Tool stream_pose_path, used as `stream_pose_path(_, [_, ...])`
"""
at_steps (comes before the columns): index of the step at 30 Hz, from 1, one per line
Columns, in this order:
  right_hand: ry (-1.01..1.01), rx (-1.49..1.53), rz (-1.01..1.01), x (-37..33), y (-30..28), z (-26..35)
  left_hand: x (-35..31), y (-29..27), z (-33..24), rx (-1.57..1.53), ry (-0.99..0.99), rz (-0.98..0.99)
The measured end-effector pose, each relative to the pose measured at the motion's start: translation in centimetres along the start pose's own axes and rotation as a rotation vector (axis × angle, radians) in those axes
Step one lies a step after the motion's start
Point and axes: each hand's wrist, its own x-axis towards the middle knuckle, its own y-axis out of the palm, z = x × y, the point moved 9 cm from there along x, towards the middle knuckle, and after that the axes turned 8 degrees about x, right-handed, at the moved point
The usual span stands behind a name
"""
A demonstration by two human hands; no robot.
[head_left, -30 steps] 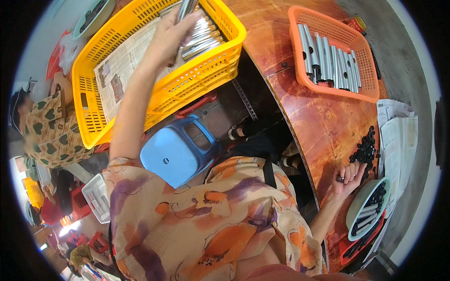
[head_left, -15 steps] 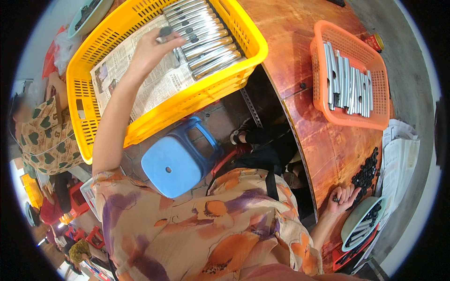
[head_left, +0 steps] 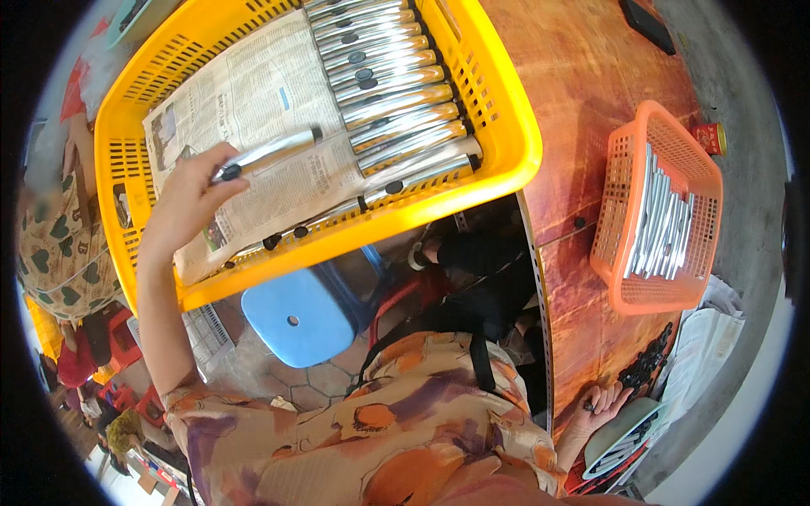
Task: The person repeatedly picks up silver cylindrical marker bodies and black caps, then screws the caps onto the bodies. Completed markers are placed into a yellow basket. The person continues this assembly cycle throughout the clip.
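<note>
Over the yellow basket, my left hand (head_left: 190,198) grips a shiny metal tube (head_left: 274,150) with black ends, tilted above the newspaper (head_left: 236,97). A row of similar tubes (head_left: 392,97) lies side by side on the right part of that paper. More tubes show from under its near edge. Low on the right, my right hand (head_left: 601,411) is curled closed around a small black cap (head_left: 588,406), mostly hidden by the fingers. Beside it lies a pile of black caps (head_left: 645,358) on the table.
The yellow basket (head_left: 498,181) overhangs the wooden table's (head_left: 582,169) edge. An orange basket (head_left: 624,295) holds more tubes. A pale green bowl (head_left: 591,447) stands by my right hand. A blue stool (head_left: 295,325) is below. Another person (head_left: 67,253) is at far left.
My left hand has moved left and nearer, from over the row of tubes to over the newspaper, with the tube now clearly visible. The whole view has shifted; my right hand stays curled by the caps.
</note>
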Motion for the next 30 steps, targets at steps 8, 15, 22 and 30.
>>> stream_pose_path(8, [-0.020,-0.041,-0.024,0.0,-0.3,0.0,4.9,6.6,-12.8,-0.116,0.367,0.300])
stream_pose_path(15, [-0.070,-0.048,-0.057,0.2,0.2,-0.3,5.9,9.3,-14.3,0.120,0.498,0.031])
stream_pose_path(22, [-0.049,-0.066,-0.025,0.0,0.1,-0.3,5.0,8.1,-15.8,0.334,0.642,-0.118])
stream_pose_path(30, [-0.056,-0.058,-0.002,0.1,0.3,-0.3,4.4,8.4,-16.6,0.438,0.806,-0.149])
